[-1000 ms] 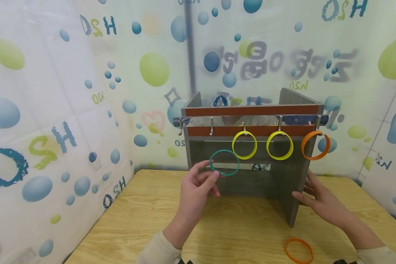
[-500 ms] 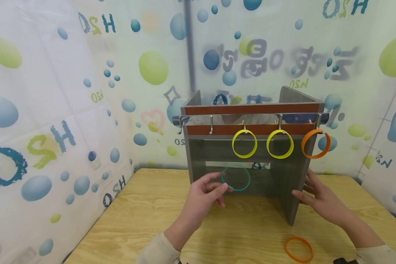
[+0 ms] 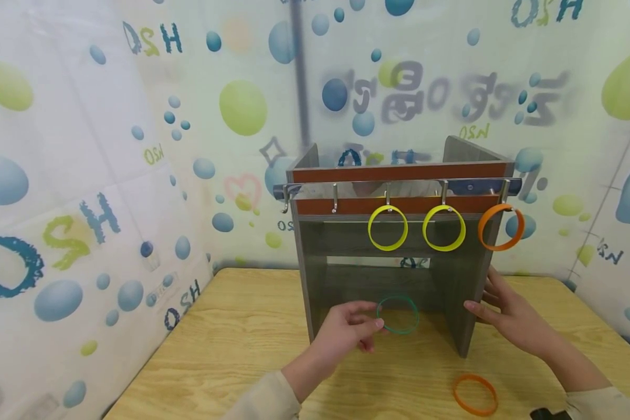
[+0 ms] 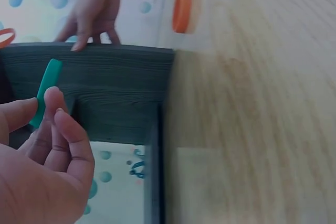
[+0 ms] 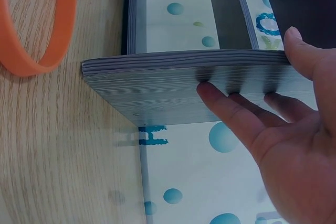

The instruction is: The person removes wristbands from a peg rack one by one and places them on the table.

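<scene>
Table (image 3: 215, 361) cut off; left hand (image 3: 349, 328) pinches green ring (image 4: 48, 80); right hand (image 3: 514, 324), straight-fingered, touches rack (image 3: 451, 286).

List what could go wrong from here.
The left hand pinches the green ring at one side, so it might slip.

The right hand grips the rack's side; a push could shift it and jolt the yellow rings off their hooks.

The loose orange ring on the table might get knocked.
</scene>
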The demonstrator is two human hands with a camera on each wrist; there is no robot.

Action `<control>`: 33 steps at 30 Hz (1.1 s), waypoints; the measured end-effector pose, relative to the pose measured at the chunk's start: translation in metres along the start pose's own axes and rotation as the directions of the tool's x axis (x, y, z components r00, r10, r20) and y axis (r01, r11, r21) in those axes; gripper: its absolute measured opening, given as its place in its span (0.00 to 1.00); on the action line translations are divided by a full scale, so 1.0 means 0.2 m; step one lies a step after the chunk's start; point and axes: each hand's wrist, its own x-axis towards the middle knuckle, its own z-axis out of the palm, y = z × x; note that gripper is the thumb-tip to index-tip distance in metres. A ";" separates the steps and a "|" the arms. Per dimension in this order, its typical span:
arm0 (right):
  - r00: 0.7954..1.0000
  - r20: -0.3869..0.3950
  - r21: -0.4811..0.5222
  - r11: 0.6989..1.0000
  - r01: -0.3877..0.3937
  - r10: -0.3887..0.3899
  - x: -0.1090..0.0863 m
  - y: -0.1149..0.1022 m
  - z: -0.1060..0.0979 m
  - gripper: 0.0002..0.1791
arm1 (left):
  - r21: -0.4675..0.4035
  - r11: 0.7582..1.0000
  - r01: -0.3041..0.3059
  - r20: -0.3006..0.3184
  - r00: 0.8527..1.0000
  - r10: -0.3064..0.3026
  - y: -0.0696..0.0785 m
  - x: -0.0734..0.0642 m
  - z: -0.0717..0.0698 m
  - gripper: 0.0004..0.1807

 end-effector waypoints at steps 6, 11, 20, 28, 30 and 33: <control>1.000 0.002 0.003 1.000 0.001 -0.001 0.00 0.00 0.00 0.56 | 0.049 0.997 0.065 0.042 0.997 -0.068 -0.07 0.01 0.06 0.23; 1.000 0.004 -0.002 1.000 0.003 -0.003 -0.01 0.00 -0.01 0.56 | 0.092 0.991 0.096 0.073 0.992 -0.103 -0.13 0.02 0.12 0.23; 1.000 0.007 -0.009 1.000 -0.012 0.012 0.00 -0.01 0.00 0.56 | 0.205 0.970 0.134 0.151 0.974 -0.167 -0.21 0.01 0.18 0.18; 1.000 0.006 -0.019 1.000 -0.022 0.022 0.00 -0.02 0.00 0.56 | 0.236 0.959 0.155 0.188 0.961 -0.202 -0.23 0.01 0.22 0.13; 1.000 0.006 -0.020 1.000 -0.021 0.021 0.00 -0.02 0.00 0.56 | 0.232 0.959 0.161 0.191 0.960 -0.207 -0.23 0.01 0.23 0.13; 1.000 0.003 -0.028 0.999 -0.019 0.019 -0.01 -0.01 0.00 0.56 | 0.230 0.958 0.170 0.186 0.959 -0.214 -0.25 0.01 0.23 0.12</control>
